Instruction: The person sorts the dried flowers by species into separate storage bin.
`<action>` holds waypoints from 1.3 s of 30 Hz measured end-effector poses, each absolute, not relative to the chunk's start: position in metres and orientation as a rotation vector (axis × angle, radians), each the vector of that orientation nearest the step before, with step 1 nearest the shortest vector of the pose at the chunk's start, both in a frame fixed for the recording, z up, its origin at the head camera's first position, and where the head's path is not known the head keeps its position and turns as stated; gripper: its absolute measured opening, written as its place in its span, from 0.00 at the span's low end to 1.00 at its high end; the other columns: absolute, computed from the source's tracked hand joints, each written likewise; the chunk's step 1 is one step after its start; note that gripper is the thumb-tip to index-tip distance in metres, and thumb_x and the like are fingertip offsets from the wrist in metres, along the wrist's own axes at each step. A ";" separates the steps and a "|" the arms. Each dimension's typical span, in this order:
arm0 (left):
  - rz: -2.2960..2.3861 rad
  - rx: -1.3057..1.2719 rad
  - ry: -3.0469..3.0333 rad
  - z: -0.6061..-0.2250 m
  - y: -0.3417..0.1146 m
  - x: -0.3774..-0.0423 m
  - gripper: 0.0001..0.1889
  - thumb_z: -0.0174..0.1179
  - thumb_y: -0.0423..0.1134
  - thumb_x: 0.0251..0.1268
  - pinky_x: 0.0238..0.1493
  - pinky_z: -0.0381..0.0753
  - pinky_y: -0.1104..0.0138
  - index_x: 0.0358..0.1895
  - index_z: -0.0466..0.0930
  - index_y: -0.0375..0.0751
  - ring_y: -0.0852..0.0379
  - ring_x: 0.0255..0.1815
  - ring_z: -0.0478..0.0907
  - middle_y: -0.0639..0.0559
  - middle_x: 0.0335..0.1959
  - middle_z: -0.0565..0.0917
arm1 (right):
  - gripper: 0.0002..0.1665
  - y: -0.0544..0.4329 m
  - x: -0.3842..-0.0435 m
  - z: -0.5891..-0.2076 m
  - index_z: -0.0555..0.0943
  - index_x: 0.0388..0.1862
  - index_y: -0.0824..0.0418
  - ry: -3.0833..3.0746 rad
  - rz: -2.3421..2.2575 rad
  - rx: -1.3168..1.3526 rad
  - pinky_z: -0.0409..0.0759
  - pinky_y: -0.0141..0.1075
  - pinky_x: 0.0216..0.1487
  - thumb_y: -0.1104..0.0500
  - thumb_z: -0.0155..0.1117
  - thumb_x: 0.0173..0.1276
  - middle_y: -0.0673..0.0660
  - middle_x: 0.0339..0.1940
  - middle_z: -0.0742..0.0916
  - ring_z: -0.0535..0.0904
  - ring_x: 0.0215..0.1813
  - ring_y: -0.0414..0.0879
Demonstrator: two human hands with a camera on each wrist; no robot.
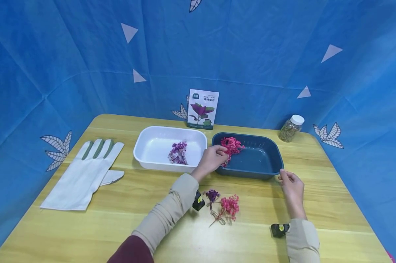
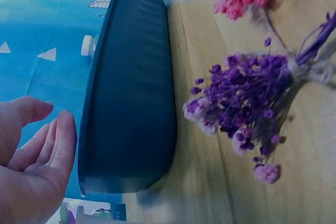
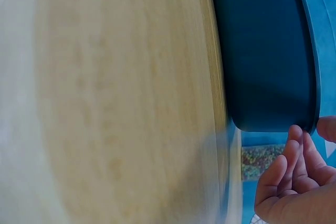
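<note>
My left hand (image 1: 213,159) reaches over the near left edge of a dark blue plastic basin (image 1: 247,173), beside a bunch of pink dried flowers (image 1: 232,144) lying in it. In the left wrist view, thumb and fingers of this hand (image 2: 39,156) are apart with nothing between them. At the basin's near right corner, my right hand (image 1: 292,186) pinches the rim between thumb and fingertips, as the right wrist view also shows. On the table between the forearms lie a purple dried flower bunch (image 1: 212,195), tied with string, and another pink bunch (image 1: 230,206).
To the left, a white basin (image 1: 140,160) contains purple dried flowers (image 1: 177,153). A white glove (image 1: 80,179) lies farther left. Behind the basins, a seed packet (image 1: 202,109) stands against blue cloth. A white-capped jar (image 1: 290,128) stands at the back right.
</note>
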State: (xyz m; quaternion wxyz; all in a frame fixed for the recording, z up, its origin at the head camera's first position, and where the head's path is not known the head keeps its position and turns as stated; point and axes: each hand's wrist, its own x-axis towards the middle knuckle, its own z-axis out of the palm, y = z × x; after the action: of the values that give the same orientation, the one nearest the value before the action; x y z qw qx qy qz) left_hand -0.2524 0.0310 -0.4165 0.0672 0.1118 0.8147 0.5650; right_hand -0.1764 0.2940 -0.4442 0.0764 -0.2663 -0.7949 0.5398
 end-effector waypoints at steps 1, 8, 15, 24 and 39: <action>1.700 0.337 2.450 -0.416 0.031 -0.251 0.15 0.60 0.35 0.63 0.40 0.80 0.69 0.52 0.79 0.36 0.54 0.40 0.81 0.47 0.39 0.84 | 0.33 0.294 -0.176 -0.444 0.73 0.58 0.66 -2.382 1.619 -0.799 0.72 0.23 0.34 0.40 0.51 0.70 0.37 0.27 0.80 0.73 0.36 0.35; 1.749 0.341 2.393 -0.416 0.026 -0.238 0.16 0.60 0.35 0.63 0.40 0.80 0.69 0.53 0.78 0.33 0.55 0.40 0.81 0.47 0.39 0.84 | 0.33 0.295 -0.176 -0.444 0.73 0.58 0.67 -2.383 1.615 -0.788 0.72 0.23 0.34 0.40 0.51 0.70 0.36 0.26 0.80 0.74 0.35 0.34; 1.800 0.335 2.360 -0.416 0.014 -0.219 0.17 0.60 0.36 0.63 0.39 0.80 0.68 0.55 0.78 0.34 0.57 0.37 0.81 0.48 0.39 0.83 | 0.33 0.294 -0.176 -0.444 0.73 0.58 0.66 -2.380 1.620 -0.788 0.72 0.23 0.35 0.40 0.51 0.70 0.37 0.27 0.80 0.74 0.36 0.35; 1.865 0.291 2.309 -0.424 -0.004 -0.191 0.18 0.63 0.38 0.61 0.40 0.80 0.68 0.53 0.78 0.34 0.58 0.37 0.80 0.49 0.38 0.82 | 0.33 0.295 -0.177 -0.445 0.73 0.58 0.67 -2.370 1.629 -0.783 0.72 0.23 0.34 0.40 0.52 0.70 0.37 0.27 0.80 0.74 0.35 0.34; 1.884 0.362 2.239 -0.443 -0.002 -0.147 0.18 0.63 0.37 0.61 0.39 0.79 0.72 0.51 0.78 0.30 0.59 0.37 0.79 0.48 0.37 0.82 | 0.34 0.294 -0.177 -0.444 0.73 0.58 0.66 -2.383 1.613 -0.821 0.72 0.23 0.34 0.39 0.51 0.70 0.38 0.28 0.81 0.73 0.36 0.35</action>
State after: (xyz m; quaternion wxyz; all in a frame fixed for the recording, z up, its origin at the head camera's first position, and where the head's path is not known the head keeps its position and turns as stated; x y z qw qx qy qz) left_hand -0.1472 -0.0023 -0.4426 0.0962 0.1222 0.7558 0.6361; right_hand -0.1773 0.2938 -0.4437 0.0748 -0.2736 -0.7941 0.5375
